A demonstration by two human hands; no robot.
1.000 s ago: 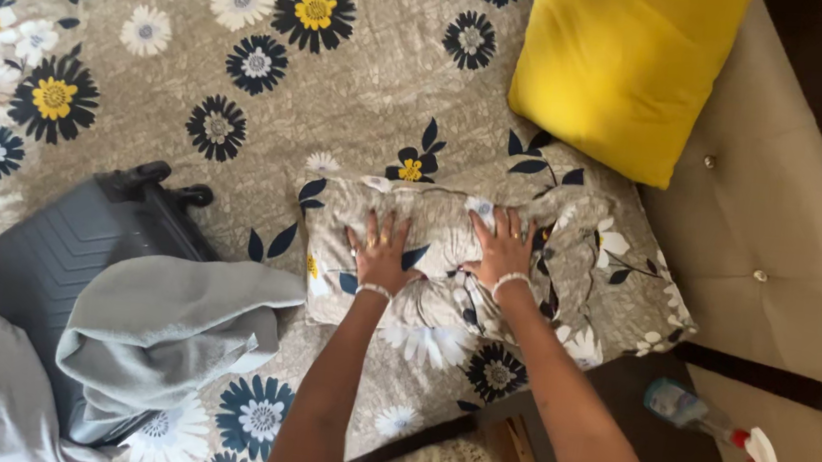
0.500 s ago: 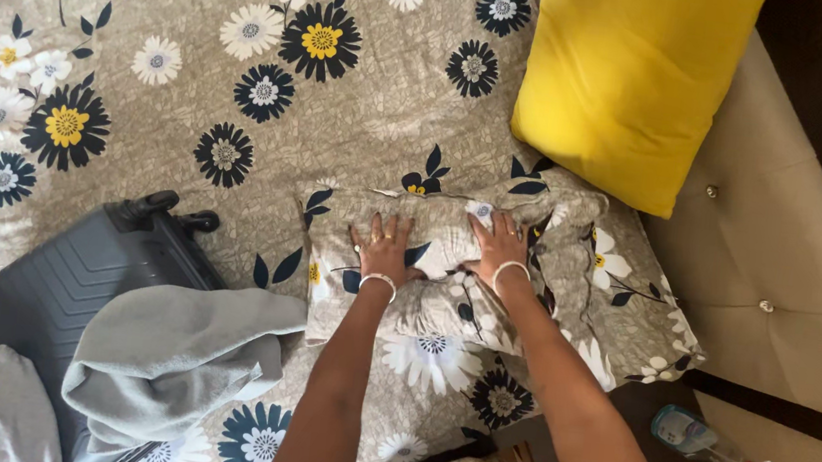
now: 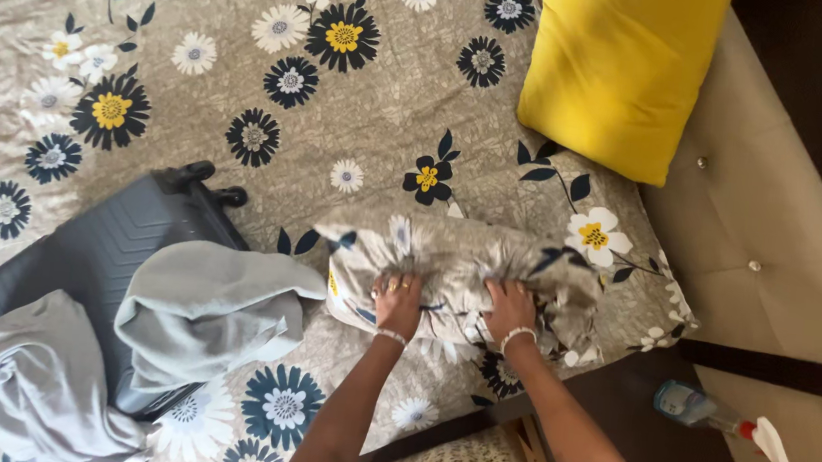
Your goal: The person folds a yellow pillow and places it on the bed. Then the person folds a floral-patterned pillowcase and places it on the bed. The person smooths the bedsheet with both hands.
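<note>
My left hand (image 3: 398, 303) and my right hand (image 3: 511, 311) both clutch bunched folds of the floppy pillow in its grey flower-printed case (image 3: 458, 266) — fingers curled tight into the cloth, not spread flat. The pillow lies near the edge of the bed, on the matching grey bedsheet with dark and yellow flowers (image 3: 248, 45), just below the plump yellow cushion (image 3: 617, 70). By my judgement the handling is midway: the pillow is gripped and rumpled, its case creased and uneven, so smoothing and placing it are left. To my left the dark grey ribbed hard-shell suitcase (image 3: 88, 250) lies flat with a pale grey garment (image 3: 202, 311) draped over it — untouched. A clear spray bottle with a red-and-white trigger (image 3: 719, 419) lies on the floor.
</note>
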